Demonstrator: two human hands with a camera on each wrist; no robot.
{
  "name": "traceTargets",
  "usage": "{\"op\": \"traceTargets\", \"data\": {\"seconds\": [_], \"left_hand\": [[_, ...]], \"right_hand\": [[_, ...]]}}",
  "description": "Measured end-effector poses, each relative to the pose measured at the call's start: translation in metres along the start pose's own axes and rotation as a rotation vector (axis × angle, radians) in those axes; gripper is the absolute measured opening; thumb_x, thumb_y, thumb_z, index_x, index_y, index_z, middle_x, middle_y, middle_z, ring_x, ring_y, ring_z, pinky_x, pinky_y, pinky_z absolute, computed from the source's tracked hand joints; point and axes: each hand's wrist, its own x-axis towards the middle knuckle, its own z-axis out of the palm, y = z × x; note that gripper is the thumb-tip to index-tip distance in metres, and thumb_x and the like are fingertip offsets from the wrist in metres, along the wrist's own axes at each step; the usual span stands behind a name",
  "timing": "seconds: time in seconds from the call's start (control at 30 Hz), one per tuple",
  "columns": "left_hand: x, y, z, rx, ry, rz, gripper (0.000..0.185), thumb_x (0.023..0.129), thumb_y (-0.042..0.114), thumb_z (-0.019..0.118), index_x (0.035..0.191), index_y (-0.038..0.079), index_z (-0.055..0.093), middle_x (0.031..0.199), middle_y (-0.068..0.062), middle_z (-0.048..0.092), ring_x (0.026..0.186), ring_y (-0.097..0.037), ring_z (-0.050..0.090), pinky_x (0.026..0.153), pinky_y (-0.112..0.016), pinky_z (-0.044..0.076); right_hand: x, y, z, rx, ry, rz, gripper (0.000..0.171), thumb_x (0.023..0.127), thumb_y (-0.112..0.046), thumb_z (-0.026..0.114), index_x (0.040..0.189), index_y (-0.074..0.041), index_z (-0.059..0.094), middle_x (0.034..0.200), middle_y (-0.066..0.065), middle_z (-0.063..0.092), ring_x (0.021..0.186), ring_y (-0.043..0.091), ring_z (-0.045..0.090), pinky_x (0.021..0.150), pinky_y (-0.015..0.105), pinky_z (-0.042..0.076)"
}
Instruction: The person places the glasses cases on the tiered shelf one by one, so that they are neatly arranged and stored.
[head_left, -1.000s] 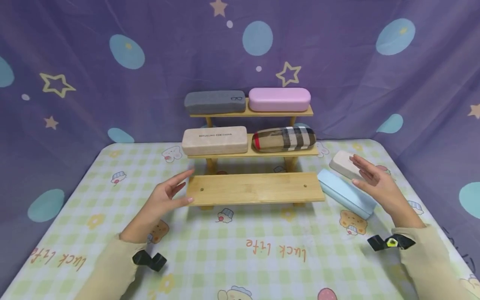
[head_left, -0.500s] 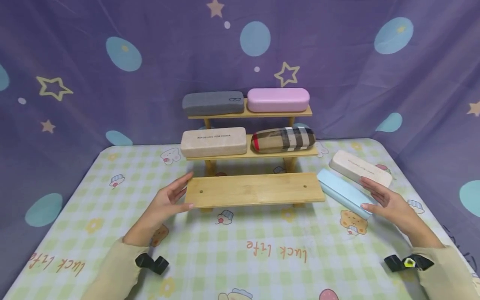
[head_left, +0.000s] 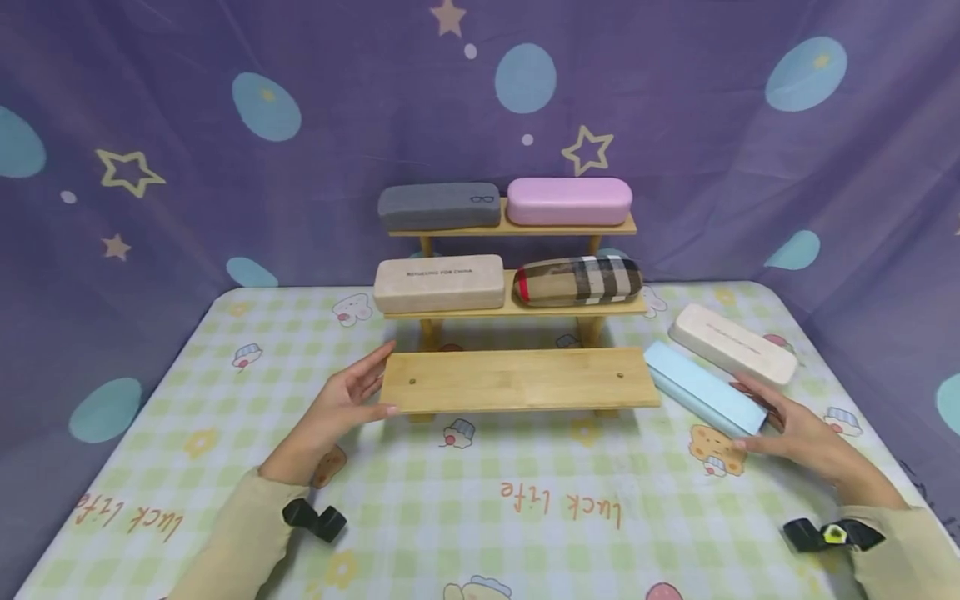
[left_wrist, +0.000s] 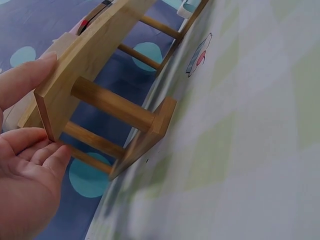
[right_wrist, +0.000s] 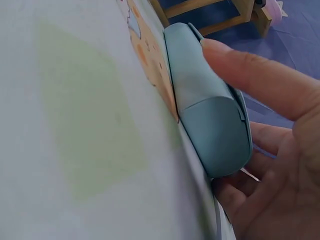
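A light blue glasses case (head_left: 701, 387) lies slanted on the table to the right of the wooden display rack (head_left: 517, 382). My right hand (head_left: 806, 433) is spread round its near end, thumb on the near side and fingers on the far side. In the right wrist view, the thumb overlaps the upper edge of the blue case (right_wrist: 200, 75), and bent fingers sit beside its end. My left hand (head_left: 330, 417) holds the left end of the rack's lowest shelf. In the left wrist view, thumb and fingertips meet the edges of that shelf (left_wrist: 90, 55).
On the top shelf stand a grey glasses case (head_left: 438, 207) and a pink one (head_left: 570, 202). The middle shelf bears a beige case (head_left: 439, 284) and a plaid case (head_left: 577, 281). An off-white case (head_left: 733, 344) lies behind the blue one. Patterned cloth covers the table (head_left: 420, 533).
My right hand has moved down and nearer, from above the off-white and blue cases to the blue case's near end, uncovering the off-white case. My left hand stays at the rack.
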Motion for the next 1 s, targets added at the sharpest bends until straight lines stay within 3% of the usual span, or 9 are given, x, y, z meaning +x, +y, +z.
{"op": "traceTargets", "data": {"seconds": [0.13, 0.23, 0.3, 0.37, 0.67, 0.9, 1.0], "left_hand": [[0.0012, -0.0007, 0.0028, -0.026, -0.007, 0.003, 0.089, 0.077, -0.005, 0.071, 0.15, 0.002, 0.02, 0.156, -0.014, 0.014, 0.142, -0.031, 0.014, 0.104, -0.011, 0.027], [0.0015, -0.0008, 0.0049, -0.039, -0.008, 0.005, 0.091, 0.077, -0.006, 0.071, 0.15, 0.002, 0.017, 0.156, -0.015, 0.012, 0.142, -0.032, 0.013, 0.104, -0.011, 0.027], [0.0014, -0.0008, 0.0059, -0.043, -0.005, 0.003, 0.092, 0.077, -0.006, 0.072, 0.15, 0.001, 0.016, 0.156, -0.015, 0.011, 0.142, -0.031, 0.013, 0.103, -0.01, 0.027], [0.0012, -0.0007, 0.0064, -0.044, -0.003, 0.002, 0.093, 0.076, -0.006, 0.072, 0.15, 0.001, 0.016, 0.156, -0.016, 0.011, 0.142, -0.029, 0.014, 0.103, -0.01, 0.026], [0.0006, 0.0001, 0.0064, -0.055, -0.008, 0.007, 0.093, 0.075, -0.005, 0.074, 0.15, 0.002, 0.018, 0.156, -0.016, 0.013, 0.142, -0.028, 0.016, 0.104, -0.011, 0.027], [0.0008, -0.0003, 0.0049, -0.038, 0.0, -0.002, 0.092, 0.076, -0.004, 0.074, 0.15, 0.005, 0.021, 0.156, -0.013, 0.016, 0.142, -0.026, 0.017, 0.104, -0.011, 0.027], [0.0014, -0.0008, 0.0041, -0.035, -0.003, -0.003, 0.091, 0.076, -0.004, 0.073, 0.15, 0.005, 0.021, 0.156, -0.012, 0.017, 0.142, -0.026, 0.017, 0.104, -0.012, 0.026]], "right_hand": [[-0.0012, 0.0036, -0.0006, -0.028, 0.003, 0.026, 0.092, 0.076, -0.003, 0.076, 0.15, -0.003, 0.021, 0.135, -0.028, 0.035, 0.111, -0.024, 0.03, 0.085, -0.001, 0.027], [-0.0006, 0.0039, -0.0016, -0.086, 0.003, 0.06, 0.092, 0.075, -0.008, 0.077, 0.149, -0.003, 0.022, 0.148, 0.0, 0.035, 0.108, -0.024, 0.03, 0.082, 0.0, 0.027], [0.0004, 0.003, -0.0023, -0.129, 0.001, 0.09, 0.093, 0.075, -0.012, 0.079, 0.149, -0.003, 0.023, 0.148, 0.022, 0.031, 0.104, -0.023, 0.031, 0.08, 0.001, 0.027], [0.0016, 0.0018, -0.0026, -0.174, 0.0, 0.118, 0.093, 0.073, -0.015, 0.08, 0.148, -0.002, 0.026, 0.143, 0.033, 0.031, 0.1, -0.022, 0.03, 0.077, 0.003, 0.027], [0.0036, -0.0049, -0.0007, -0.31, 0.057, 0.153, 0.089, 0.068, -0.025, 0.084, 0.141, 0.0, 0.04, 0.131, 0.034, 0.046, 0.091, -0.015, 0.036, 0.071, 0.011, 0.033], [0.0035, -0.0008, -0.0029, -0.224, 0.118, 0.196, 0.084, 0.069, -0.024, 0.084, 0.139, -0.003, 0.044, 0.132, 0.032, 0.047, 0.093, -0.022, 0.035, 0.073, 0.003, 0.031], [0.0025, 0.0027, -0.0034, -0.174, 0.14, 0.185, 0.081, 0.069, -0.02, 0.085, 0.139, -0.004, 0.046, 0.131, 0.02, 0.053, 0.096, -0.025, 0.037, 0.075, 0.001, 0.033]]}}
